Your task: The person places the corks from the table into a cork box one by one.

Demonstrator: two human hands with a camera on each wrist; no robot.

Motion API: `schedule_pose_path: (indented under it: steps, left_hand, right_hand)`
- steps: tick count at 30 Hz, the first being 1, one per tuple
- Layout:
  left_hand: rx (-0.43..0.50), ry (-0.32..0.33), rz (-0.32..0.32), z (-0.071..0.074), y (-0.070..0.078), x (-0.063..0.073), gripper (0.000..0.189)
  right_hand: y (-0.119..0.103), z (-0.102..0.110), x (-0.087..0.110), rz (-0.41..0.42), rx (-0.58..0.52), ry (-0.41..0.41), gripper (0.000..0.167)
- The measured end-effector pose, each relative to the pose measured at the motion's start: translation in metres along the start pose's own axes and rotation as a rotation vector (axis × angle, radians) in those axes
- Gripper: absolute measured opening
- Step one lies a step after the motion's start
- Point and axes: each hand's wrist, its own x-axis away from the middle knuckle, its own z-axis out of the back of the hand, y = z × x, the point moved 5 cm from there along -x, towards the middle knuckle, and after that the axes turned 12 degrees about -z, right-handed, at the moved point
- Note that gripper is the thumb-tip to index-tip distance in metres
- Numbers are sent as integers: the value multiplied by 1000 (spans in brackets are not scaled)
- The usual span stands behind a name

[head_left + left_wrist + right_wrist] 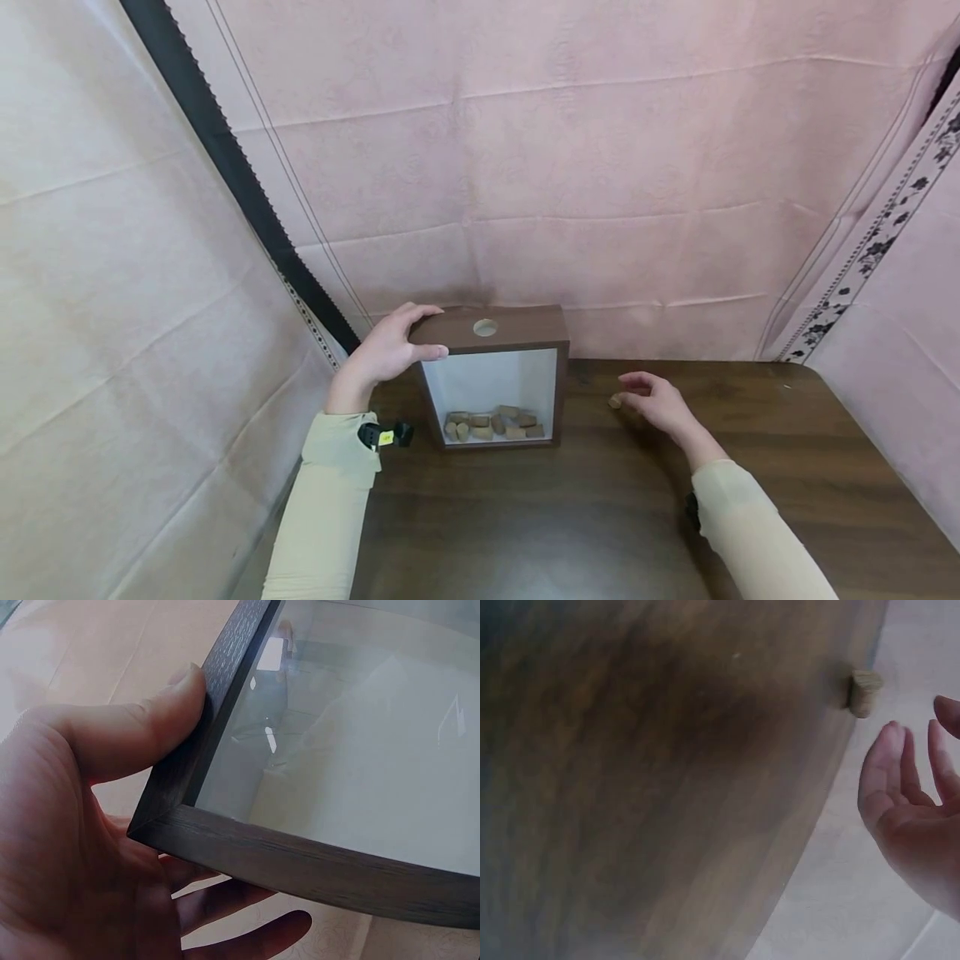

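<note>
A shadow box with a dark wooden frame, a glass front and a round hole in its top stands upright on the table. Several corks lie in a heap at its bottom, behind the glass. My left hand grips the box's upper left corner; in the left wrist view the thumb presses the dark frame and the fingers pass behind it. To the right, my right hand hovers with bent, parted fingers beside a single cork. In the right wrist view that cork stands just off the fingertips.
The brown wooden table extends in front of the box and to its right. Pale cloth hangs behind the table's back edge, and more cloth hangs close on the left side. Reflections show in the glass.
</note>
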Motion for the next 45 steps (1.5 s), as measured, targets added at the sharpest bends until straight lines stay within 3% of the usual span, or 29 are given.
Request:
schedule_pose_path:
  steps: [3, 16, 45]
  left_hand:
    - [5, 0, 6, 0, 0, 1, 65]
    - [-15, -8, -20, 1, 0, 0, 66]
    - [2, -16, 10, 1, 2, 1, 68]
  right_hand:
    - [5, -3, -4, 6, 79, 9, 44]
    - [9, -17, -14, 29, 177, -10, 37]
    - [18, -20, -12, -28, 180, -55, 36]
